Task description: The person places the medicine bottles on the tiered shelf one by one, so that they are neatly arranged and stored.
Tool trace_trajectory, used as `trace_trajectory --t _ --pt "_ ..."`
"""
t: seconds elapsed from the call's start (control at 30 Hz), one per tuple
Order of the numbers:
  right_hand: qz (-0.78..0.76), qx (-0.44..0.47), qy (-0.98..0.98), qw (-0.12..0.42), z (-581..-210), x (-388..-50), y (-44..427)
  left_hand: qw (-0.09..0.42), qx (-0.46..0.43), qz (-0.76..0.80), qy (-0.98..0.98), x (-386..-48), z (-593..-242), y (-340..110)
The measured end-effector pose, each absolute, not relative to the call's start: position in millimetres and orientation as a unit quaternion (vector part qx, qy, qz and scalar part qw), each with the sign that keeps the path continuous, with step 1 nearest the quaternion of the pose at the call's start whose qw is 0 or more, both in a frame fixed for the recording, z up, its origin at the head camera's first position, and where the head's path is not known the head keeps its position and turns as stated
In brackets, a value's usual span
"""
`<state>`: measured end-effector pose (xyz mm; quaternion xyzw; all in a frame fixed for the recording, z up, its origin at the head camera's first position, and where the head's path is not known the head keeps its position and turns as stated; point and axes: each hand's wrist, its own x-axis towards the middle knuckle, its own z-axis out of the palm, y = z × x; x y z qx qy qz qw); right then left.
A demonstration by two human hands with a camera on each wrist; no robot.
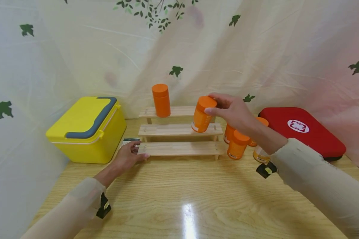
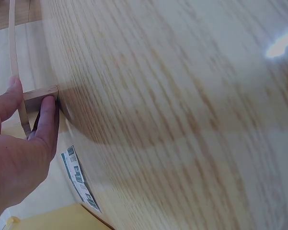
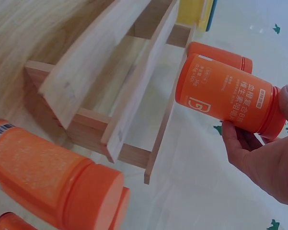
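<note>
One orange bottle (image 1: 161,103) shelved; right hand (image 1: 237,112) grips second bottle (image 1: 201,117) (left hand (image 1: 126,155) pinches wooden rack (image 1: 179,148)); rightmost bottles (image 1: 237,146) unshelved.

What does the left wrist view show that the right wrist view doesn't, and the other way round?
Only the left wrist view: the left hand, with its grip on a rack end, and a printed card.

Only the right wrist view: the right hand holding an orange bottle by its lid end, plus other orange bottles.

Both: the wooden rack and the table.
</note>
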<state>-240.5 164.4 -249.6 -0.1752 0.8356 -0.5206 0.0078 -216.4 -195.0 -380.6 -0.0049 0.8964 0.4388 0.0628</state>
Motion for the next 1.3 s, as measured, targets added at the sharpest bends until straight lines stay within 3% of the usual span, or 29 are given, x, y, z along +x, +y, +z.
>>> trace_trajectory --t 0.83,1.3 --pt "-0.574 -0.16 0.803 -0.009 -232.8 -310.2 109.4 0.061 -0.002 0.439 0.896 -215.7 -379.2 -194.5" --pt "-0.533 -0.12 0.837 0.008 -233.5 -317.9 95.9 0.062 -0.004 0.441 0.895 -217.2 -383.4 -195.6"
